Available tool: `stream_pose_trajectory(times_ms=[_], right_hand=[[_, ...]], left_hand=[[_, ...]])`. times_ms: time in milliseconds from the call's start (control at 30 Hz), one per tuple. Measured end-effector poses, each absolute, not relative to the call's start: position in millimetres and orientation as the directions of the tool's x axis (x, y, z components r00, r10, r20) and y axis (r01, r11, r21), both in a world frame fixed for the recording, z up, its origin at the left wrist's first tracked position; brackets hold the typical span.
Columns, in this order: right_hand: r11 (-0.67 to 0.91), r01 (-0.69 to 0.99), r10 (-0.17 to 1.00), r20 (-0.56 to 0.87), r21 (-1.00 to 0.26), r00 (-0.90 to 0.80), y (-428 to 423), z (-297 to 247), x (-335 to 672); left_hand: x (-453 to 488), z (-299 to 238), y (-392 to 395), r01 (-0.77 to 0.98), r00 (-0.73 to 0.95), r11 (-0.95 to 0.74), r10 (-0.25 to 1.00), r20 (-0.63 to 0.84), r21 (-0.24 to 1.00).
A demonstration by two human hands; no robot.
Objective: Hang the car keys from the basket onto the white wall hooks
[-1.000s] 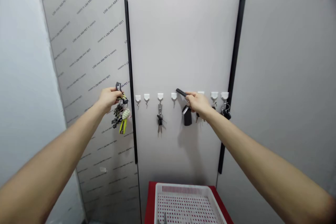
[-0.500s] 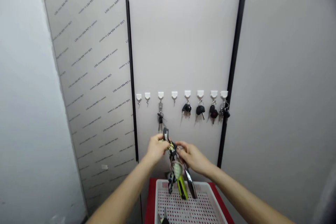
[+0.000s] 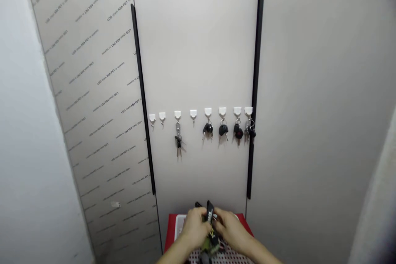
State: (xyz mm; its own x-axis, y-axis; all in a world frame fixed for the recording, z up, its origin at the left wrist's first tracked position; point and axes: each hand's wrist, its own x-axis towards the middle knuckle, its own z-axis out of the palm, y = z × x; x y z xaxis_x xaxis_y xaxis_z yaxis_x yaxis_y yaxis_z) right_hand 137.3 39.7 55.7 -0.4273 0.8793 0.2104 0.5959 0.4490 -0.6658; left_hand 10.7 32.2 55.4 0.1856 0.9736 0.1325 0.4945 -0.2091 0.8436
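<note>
Low in the view, my left hand (image 3: 194, 227) and my right hand (image 3: 229, 228) are pressed together around a bunch of keys (image 3: 210, 231) with a black strap, a yellow-green tag and a pale charm. Both hands have their fingers closed on the bunch. They are over a white perforated basket (image 3: 179, 225), which sits on a red surface (image 3: 168, 233). On the grey panel above runs a row of white hooks (image 3: 193, 113); several carry keys, such as a dark key set (image 3: 178, 140) and black fobs (image 3: 223, 129).
Two black vertical handles (image 3: 142, 95) flank the middle panel. A panel with protective printed film (image 3: 93, 90) stands on the left, plain grey panels on the right. The three leftmost free hooks include two at the far left (image 3: 156, 117).
Both hands left the hooks, came together on the key bunch and dropped down over the basket. The black fob my right hand was at now hangs on its hook. The view shifted back.
</note>
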Motion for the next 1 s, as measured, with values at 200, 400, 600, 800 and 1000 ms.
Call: stream_pose_trajectory(times_ms=[200,400,600,800,1000], right_hand=[[0.459,0.704,0.885,0.205,-0.542,-0.419,34,47,148],[0.427,0.784,0.903,0.173,-0.45,-0.392,31,31,164],[0.43,0.825,0.885,0.35,-0.366,-0.306,51,92,174],[0.436,0.771,0.621,0.775,-0.465,0.116,93,208,167],[0.271,0.778,0.678,0.686,-0.567,0.264,119,234,157]], left_hand=[[21,34,15,0.744,0.202,-0.154,0.979,0.001,0.65],[22,32,8,0.869,0.119,-0.016,0.977,-0.176,0.495],[-13,92,34,0.859,0.069,-0.136,0.986,0.151,0.494],[-30,199,90,0.716,-0.377,-0.118,0.765,0.523,0.688],[-28,220,115,0.679,-0.501,0.048,0.76,0.414,0.733]])
